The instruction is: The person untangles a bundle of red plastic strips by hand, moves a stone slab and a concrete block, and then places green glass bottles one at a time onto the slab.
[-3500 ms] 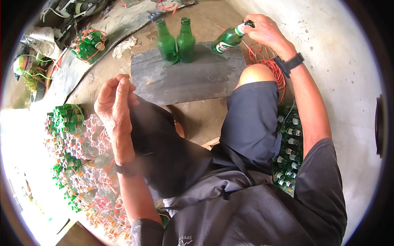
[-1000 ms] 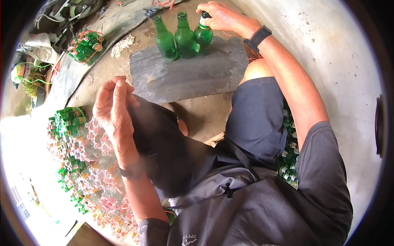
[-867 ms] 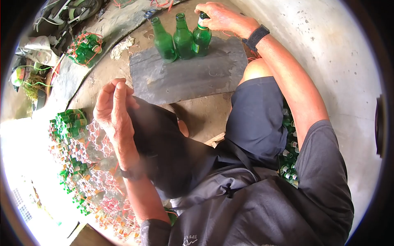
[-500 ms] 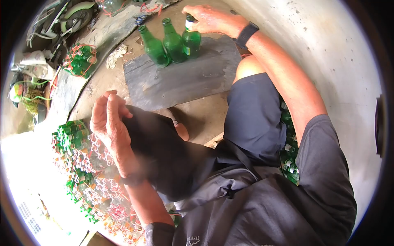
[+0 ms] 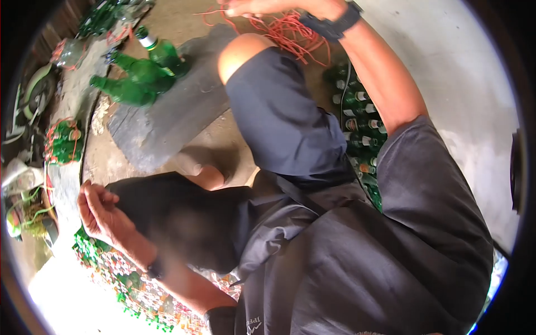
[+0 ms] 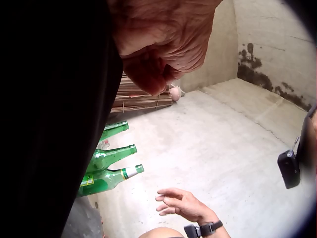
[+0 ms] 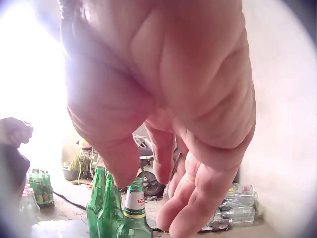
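Three green glass bottles stand in a row on a dark slab (image 5: 167, 120) in the head view. The nearest to the right hand is a bottle with a white neck label (image 5: 163, 54); beside it are a middle bottle (image 5: 146, 72) and an outer bottle (image 5: 120, 91). My right hand (image 5: 257, 6) is at the top edge, apart from the bottles and near a tangle of red twine (image 5: 293, 33). Its fingers look loose and hold nothing in the right wrist view. My left hand (image 5: 103, 215) hovers by the left knee, fingers loosely bent, holding nothing.
Many bottles (image 5: 360, 120) lie stacked between the right leg and the pale wall (image 5: 441, 72). A twine-tied bundle of green bottles (image 5: 64, 142) stands at the left. More stacked bottles (image 5: 134, 282) fill the lower left. Clear bottles (image 7: 237, 213) lie by the wall.
My right hand set the labelled bottle upright beside the other two, let go of it and moved away to the right. The head view has turned. The left hand stays loosely bent.
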